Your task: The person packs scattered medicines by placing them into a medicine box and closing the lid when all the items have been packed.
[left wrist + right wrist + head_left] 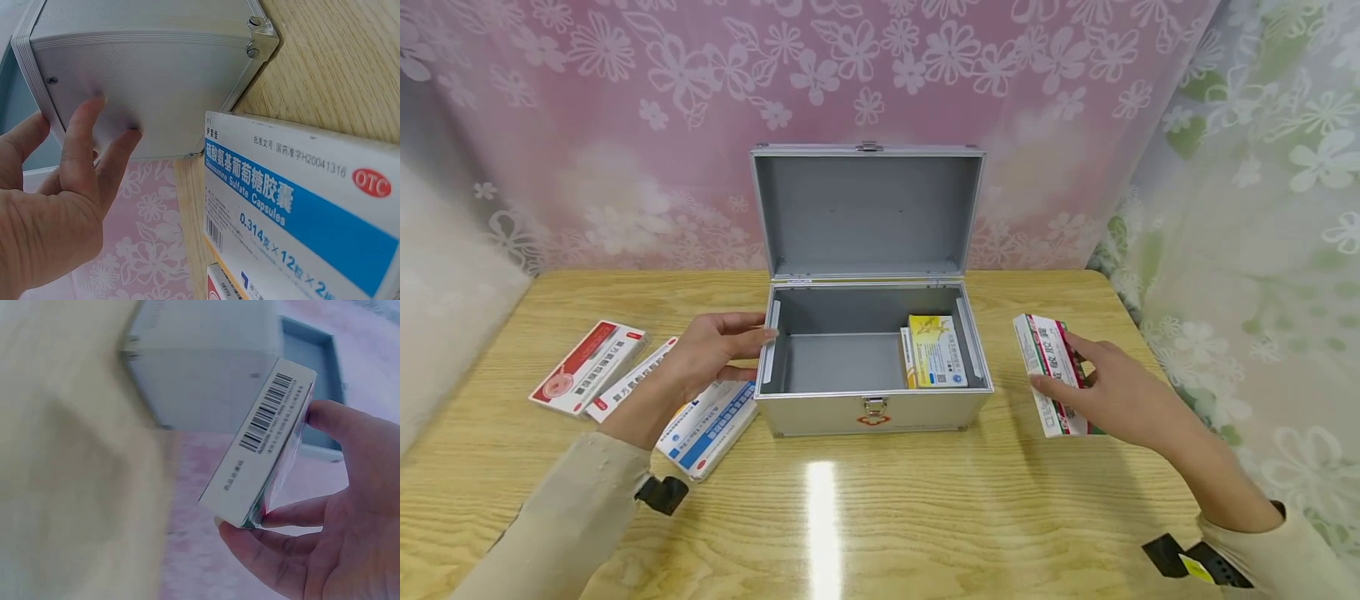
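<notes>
An open silver first-aid case (808,414) stands centred on the table, its lid (868,212) upright behind it. My left hand (711,354) holds the left wall, thumb at the rim and fingertips against the outer side panel (169,94). Away to the right of the case, my right hand (1123,392) grips a white medicine box (1048,367) with green and magenta stripes, raised above the table. Its barcode end (262,431) shows in the right wrist view. Inside the case, a yellow-and-white medicine box (938,354) stands at the right end, beside a thinner box (907,354).
Left of the case lie a red-and-white medicine box (587,367), another white box (625,387) partly under my left forearm, and a blue-and-white capsule box (711,433). The wooden table (925,517) reaches a pink floral curtain (625,167) at the back.
</notes>
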`<state>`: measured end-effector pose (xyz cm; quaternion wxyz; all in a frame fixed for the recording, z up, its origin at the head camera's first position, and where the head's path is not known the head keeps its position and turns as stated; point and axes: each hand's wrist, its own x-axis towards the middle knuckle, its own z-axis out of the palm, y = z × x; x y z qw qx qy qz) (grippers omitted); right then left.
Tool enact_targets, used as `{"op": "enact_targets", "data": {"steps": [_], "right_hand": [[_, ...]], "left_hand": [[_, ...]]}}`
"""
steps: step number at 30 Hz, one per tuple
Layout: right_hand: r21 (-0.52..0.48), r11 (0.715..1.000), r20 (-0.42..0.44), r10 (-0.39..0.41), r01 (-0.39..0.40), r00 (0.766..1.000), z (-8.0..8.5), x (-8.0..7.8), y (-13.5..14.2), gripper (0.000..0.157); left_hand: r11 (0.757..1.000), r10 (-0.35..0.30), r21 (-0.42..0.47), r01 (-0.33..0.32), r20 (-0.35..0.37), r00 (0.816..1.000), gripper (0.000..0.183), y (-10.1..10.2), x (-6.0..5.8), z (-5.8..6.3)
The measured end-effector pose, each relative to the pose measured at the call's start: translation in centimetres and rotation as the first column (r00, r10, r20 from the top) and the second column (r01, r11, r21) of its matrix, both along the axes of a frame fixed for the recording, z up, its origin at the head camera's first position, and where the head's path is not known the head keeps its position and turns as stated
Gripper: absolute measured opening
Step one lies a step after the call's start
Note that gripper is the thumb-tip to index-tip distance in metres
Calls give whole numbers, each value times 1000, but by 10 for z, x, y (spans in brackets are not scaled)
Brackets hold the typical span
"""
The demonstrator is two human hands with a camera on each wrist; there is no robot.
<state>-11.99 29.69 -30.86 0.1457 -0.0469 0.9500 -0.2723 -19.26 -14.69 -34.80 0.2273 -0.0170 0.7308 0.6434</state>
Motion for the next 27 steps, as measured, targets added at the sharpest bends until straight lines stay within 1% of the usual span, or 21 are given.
{"op": "enact_targets", "data": {"steps": [1,4,8,12,18,24,27], "right_hand": [[-16,1000,-9,3,-3,1000,6,0,-2,89],[-16,1000,-50,6,-7,999,27,-1,-9,84],[13,1000,-113,-1,2,994,53,-1,-22,81],[32,999,-145,2,3,989,67,-3,-42,83],[29,998,-165,66,-62,984,76,-13,-75,80],[-25,991,-164,122,-128,979,77,-25,-99,74],[-37,990,-156,130,-137,979,76,-28,-107,75]], "left_hand": [[1000,-1,1,1,0,1000,64,0,0,0],[1000,-5,10,5,-2,1000,64,1,-1,0],[1000,-6,15,6,1,1000,62,1,-1,-1],[1000,0,10,0,1,1000,62,0,-1,-2],[1000,5,24,-5,-3,1000,61,-2,-2,-4],[1000,10,21,-10,3,1000,63,-1,-3,-4],[1000,14,26,-14,9,1000,63,-1,-2,-4]]}}
